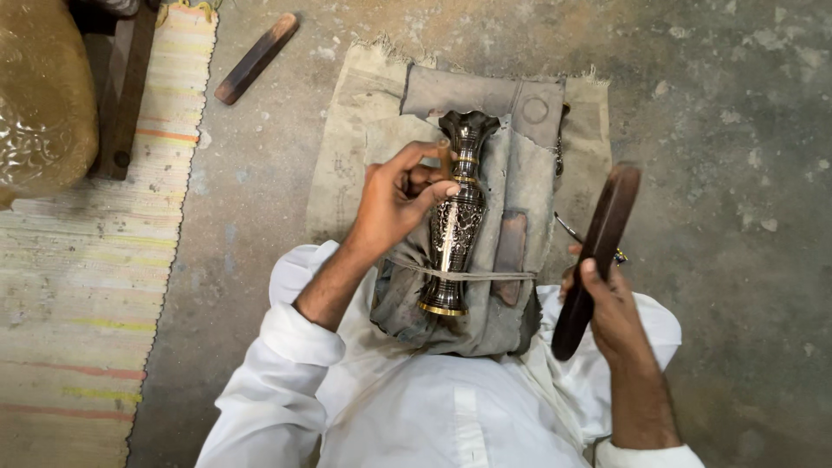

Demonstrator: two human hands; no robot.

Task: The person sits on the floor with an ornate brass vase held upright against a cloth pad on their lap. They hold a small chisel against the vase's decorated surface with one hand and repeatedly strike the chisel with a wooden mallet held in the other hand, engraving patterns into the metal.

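**Vase held still on the lap**

The right hand (611, 308) grips a dark wooden stick (598, 256), raised beside the lap. A string (485, 276) ties the shiny vase (457, 217) to grey cloth (520, 182) so it stays put. The left hand (394, 199) pinches a small tool against it. Farther off, another stick (256, 58) lies on the floor (719, 130).

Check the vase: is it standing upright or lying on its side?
Lying on its side. The vase rests lengthwise on the grey cloth, mouth pointing away from the person, a cord across its foot.
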